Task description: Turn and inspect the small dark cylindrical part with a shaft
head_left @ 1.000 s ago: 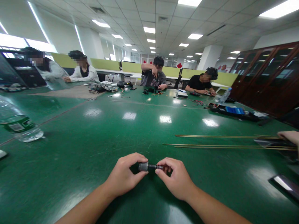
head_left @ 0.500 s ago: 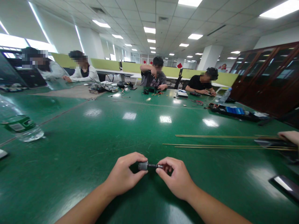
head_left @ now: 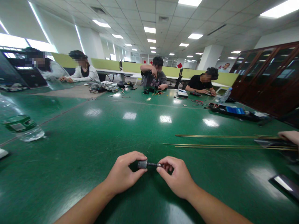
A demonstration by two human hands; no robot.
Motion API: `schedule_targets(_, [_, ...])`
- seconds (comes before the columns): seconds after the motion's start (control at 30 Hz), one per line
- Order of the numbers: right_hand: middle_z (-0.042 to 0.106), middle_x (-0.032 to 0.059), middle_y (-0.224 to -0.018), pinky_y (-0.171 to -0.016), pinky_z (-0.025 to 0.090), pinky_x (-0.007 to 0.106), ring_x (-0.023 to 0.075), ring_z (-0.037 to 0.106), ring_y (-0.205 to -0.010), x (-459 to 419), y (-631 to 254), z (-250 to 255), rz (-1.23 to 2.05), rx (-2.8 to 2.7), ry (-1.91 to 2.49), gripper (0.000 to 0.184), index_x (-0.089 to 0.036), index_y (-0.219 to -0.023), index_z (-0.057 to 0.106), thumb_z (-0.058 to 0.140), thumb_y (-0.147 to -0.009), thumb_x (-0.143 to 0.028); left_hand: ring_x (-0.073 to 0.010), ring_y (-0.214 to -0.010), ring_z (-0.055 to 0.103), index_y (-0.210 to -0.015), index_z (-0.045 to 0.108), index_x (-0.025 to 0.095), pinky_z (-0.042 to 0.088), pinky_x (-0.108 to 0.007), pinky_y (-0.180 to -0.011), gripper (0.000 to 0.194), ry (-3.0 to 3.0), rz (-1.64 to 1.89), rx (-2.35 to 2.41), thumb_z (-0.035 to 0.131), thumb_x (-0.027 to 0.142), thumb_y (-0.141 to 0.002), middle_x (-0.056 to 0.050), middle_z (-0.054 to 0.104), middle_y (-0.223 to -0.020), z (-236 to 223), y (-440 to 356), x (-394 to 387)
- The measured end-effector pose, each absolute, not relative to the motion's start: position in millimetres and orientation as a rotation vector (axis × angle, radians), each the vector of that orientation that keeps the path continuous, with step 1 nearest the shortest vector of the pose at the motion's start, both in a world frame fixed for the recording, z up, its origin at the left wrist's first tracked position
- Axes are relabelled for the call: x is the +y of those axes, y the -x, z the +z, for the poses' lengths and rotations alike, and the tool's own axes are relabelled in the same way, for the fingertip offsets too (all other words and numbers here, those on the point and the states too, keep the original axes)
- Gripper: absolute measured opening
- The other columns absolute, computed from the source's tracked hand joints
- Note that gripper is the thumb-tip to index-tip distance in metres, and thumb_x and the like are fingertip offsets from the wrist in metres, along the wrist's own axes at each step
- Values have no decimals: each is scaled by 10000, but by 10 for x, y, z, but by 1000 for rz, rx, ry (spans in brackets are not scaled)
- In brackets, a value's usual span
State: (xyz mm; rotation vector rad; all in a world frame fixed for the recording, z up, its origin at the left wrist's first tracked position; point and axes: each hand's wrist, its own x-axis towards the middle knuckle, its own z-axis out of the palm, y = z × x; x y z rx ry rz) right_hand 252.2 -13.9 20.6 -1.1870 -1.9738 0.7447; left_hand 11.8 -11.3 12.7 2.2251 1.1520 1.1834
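Between my two hands, just above the green table (head_left: 130, 137), is a small dark grey metal cylinder with a thin dark shaft (head_left: 143, 164) pointing right; I cannot make out its exact kind. My left hand (head_left: 126, 172) pinches the thick cylinder end between thumb and fingers. My right hand (head_left: 176, 175) grips the far tip of the shaft between thumb and forefinger, its other fingers curled. A bright band shows on the shaft close to my right fingertips. The part lies roughly level, and my fingers hide its right end.
Thin brass-coloured rods (head_left: 210, 146) lie to the right, with another person's hand (head_left: 289, 136) by their ends. A dark phone-like device (head_left: 285, 186) lies at the right, a water bottle (head_left: 25, 127) at the left. Across the table, several people work among tools, and a black tray (head_left: 247, 115) stands far right.
My hands keep hold of the same part and have shifted only very slightly upward. Far back at the right, a person has moved a little.
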Motion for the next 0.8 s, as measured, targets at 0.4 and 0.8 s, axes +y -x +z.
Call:
schedule_targets(0.4, [654, 2, -728, -623, 434, 258, 148, 600, -657, -133, -2518, 208, 738, -1956, 1197, 47, -195, -867, 697, 652, -861, -208, -203, -963, 676, -1054, 668, 229, 544, -341, -878, 276, -2214, 1187, 1140, 742, 180, -792, -55, 707, -1042, 121, -87, -94])
schedule_targets(0.8, [647, 5, -722, -611, 426, 259, 150, 590, -644, -129, -2529, 219, 714, -1958, 1193, 51, -192, -870, 696, 650, -861, -215, -215, -979, 676, -1062, 673, 223, 548, -355, -887, 279, -2237, 1182, 1151, 727, 170, -794, -68, 709, -1053, 112, -75, -83])
